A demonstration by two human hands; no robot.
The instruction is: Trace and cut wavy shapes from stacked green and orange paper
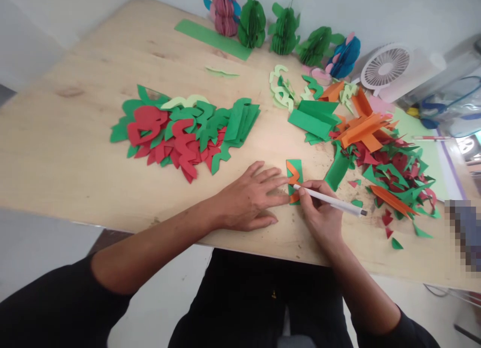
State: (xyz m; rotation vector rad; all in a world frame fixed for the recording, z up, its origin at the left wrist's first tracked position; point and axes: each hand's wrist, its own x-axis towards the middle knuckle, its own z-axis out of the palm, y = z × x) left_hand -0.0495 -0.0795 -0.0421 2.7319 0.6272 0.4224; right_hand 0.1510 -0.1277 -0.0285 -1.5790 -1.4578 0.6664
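My left hand (252, 197) lies flat on the table with its fingers apart, its fingertips on an orange paper cutout (293, 170). That curvy cutout rests on top of a green paper strip (296, 165), which shows around its edges. In my right hand (323, 212) is a white pen (330, 201), pinched close to its tip. The tip meets the edge of the orange cutout. Part of the cutout is hidden under my left fingers.
Red and green cutouts (184, 132) lie heaped at left. Orange folded paper (363, 130) and red and green scraps (398, 167) cover the right side. Paper figures (283, 32) stand along the wall, near a white fan (387, 67) and a green strip (212, 38).
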